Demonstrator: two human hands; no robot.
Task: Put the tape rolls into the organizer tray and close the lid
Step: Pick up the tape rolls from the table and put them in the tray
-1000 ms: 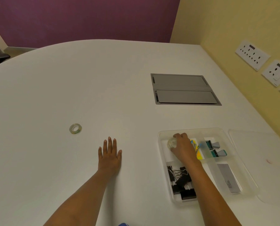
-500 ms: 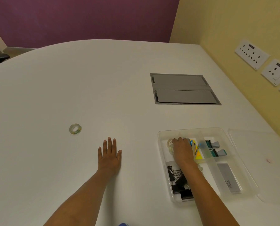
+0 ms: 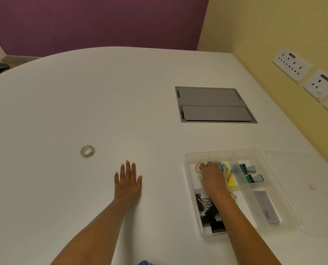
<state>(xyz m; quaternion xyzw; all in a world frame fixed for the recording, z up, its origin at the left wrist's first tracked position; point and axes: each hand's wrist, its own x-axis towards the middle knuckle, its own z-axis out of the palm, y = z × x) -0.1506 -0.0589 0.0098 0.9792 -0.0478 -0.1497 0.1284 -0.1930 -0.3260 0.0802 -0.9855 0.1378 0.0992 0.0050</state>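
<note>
Right hand (image 3: 213, 177) is down in the tray's (image 3: 258, 153) far-left compartment, fingers (image 3: 204, 166) curled over a clear tape roll (image 3: 198, 167) there. Contact looks likely at the roll's right rim, but whether they grip it or have let go, cannot tell; a second clear shape sits just under the hand, too blurred to name. Left hand (image 3: 128, 181) lies flat on the worktop (image 3: 82, 92), palm down, fingers straight and together, holding nothing.

Loose roll (image 3: 87, 151) lies flat, hole up, on bare worktop toward the left edge, well apart from the tray. It sits ahead and left of the left hand, near its fingertips. A ring has no long axis, so any approach angle works. Left hand is clearly the nearer one; right hand would need to cross the whole front of the body.

Right forearm runs over the binder clips (image 3: 210, 213) in the near-left compartment, wrist bent down. Left arm is straight, pointing to the far edge.

Other tray cells: coloured tabs (image 3: 228, 174), teal clips (image 3: 250, 174), a grey pad (image 3: 266, 209). Clear lid (image 3: 312, 188) lies flat just right of the tray, by the right edge, not on yet. Judgement: one roll in, one still out, lid last.
</note>
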